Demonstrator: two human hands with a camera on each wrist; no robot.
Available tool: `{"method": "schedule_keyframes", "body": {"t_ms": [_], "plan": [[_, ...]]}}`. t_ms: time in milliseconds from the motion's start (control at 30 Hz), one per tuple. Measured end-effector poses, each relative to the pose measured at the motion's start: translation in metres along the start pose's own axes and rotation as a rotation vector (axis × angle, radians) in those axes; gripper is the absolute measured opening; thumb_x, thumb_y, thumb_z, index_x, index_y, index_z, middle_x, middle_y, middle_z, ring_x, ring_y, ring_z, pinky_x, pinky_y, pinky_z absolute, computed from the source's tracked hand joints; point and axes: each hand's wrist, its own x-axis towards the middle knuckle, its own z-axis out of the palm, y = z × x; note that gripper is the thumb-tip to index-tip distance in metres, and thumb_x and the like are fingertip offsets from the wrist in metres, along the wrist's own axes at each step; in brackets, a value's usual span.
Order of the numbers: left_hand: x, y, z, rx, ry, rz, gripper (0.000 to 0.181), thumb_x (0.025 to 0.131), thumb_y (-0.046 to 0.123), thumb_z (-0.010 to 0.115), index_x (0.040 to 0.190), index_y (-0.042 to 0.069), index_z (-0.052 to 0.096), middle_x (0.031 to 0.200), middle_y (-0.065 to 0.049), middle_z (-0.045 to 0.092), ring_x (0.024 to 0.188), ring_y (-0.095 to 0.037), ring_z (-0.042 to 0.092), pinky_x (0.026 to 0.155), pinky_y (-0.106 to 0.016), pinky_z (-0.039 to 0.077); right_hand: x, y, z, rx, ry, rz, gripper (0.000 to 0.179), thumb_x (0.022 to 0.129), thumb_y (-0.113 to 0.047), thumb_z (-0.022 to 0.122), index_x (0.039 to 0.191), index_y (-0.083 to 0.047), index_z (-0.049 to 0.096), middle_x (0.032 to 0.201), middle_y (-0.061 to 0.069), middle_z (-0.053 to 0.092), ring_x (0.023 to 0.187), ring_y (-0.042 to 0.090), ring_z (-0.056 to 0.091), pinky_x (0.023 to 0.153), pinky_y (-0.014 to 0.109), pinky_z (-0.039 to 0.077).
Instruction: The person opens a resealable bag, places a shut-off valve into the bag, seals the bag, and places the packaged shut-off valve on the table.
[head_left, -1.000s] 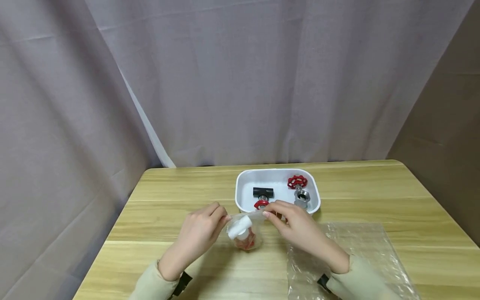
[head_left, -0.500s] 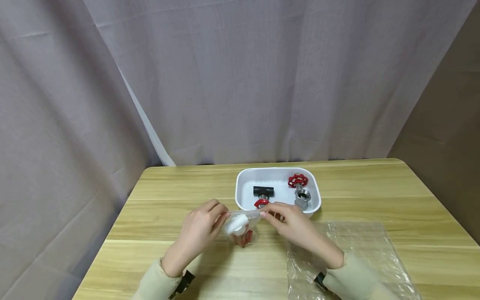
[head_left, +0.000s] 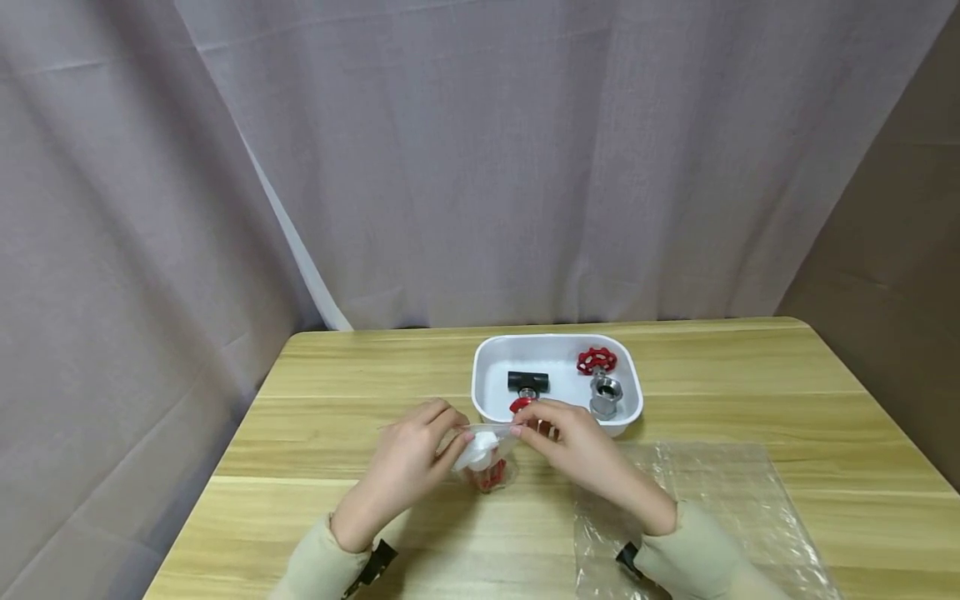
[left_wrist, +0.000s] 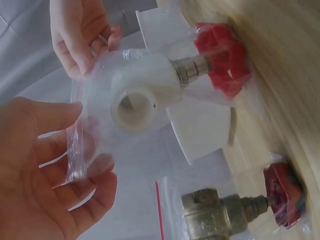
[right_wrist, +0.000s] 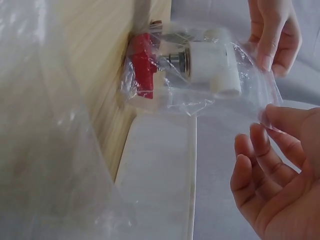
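A clear plastic bag (left_wrist: 102,112) holds a valve with a white body (head_left: 482,448) and a red handwheel (head_left: 492,476). Inside it the valve stands wheel down, as the left wrist view shows. My left hand (head_left: 411,446) pinches one end of the bag's top strip between thumb and fingers. At the strip's other end, my right hand (head_left: 567,435) pinches with thumb and forefinger, its remaining fingers loosely curled in the right wrist view. Another bagged valve, brass with a red handwheel (left_wrist: 284,194), stands close by, mostly hidden behind my left hand in the head view.
Just beyond my hands sits a white tray (head_left: 486,367). In it lie a black-bodied valve (head_left: 528,382) with a red wheel, and a metal valve (head_left: 605,396) with a red wheel. A large clear plastic sheet (head_left: 720,500) lies at right on the wooden table (head_left: 360,367).
Both hands have come closer together: the right has slid left along the bag's top, the left has shifted slightly right. The bagged valve has moved a little away from me.
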Motion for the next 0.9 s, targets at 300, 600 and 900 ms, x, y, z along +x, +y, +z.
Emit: {"method": "schedule_keyframes", "body": {"t_ms": [300, 600, 900], "plan": [[0.001, 0.003, 0.006, -0.023, 0.015, 0.033, 0.004, 0.092, 0.015, 0.072, 0.092, 0.014, 0.069, 0.089, 0.006, 0.064, 0.081, -0.011, 0.061, 0.07, -0.03, 0.055, 0.0, -0.005, 0.003, -0.023, -0.022, -0.078, 0.005, 0.098, -0.016, 0.066, 0.098, -0.021, 0.065, 0.089, -0.015, 0.057, 0.073, 0.005, 0.052, 0.067, 0.026, 0.048], [0.003, 0.007, 0.002, -0.036, -0.037, 0.027, 0.014, 0.096, 0.027, 0.069, 0.099, 0.014, 0.071, 0.096, 0.004, 0.066, 0.09, -0.015, 0.063, 0.08, -0.034, 0.055, -0.009, -0.002, -0.007, -0.002, -0.02, -0.044, 0.015, 0.098, -0.022, 0.067, 0.112, -0.017, 0.069, 0.084, -0.015, 0.056, 0.067, 0.003, 0.051, 0.06, 0.023, 0.049], [0.021, 0.04, 0.019, 0.042, -0.06, 0.215, 0.022, 0.098, 0.033, 0.066, 0.11, 0.015, 0.068, 0.108, 0.003, 0.066, 0.103, -0.016, 0.061, 0.104, -0.037, 0.044, -0.051, 0.022, -0.049, -0.055, -0.07, -0.056, 0.014, 0.096, -0.016, 0.069, 0.109, -0.02, 0.071, 0.093, -0.016, 0.063, 0.075, -0.001, 0.054, 0.063, 0.023, 0.051]]}}
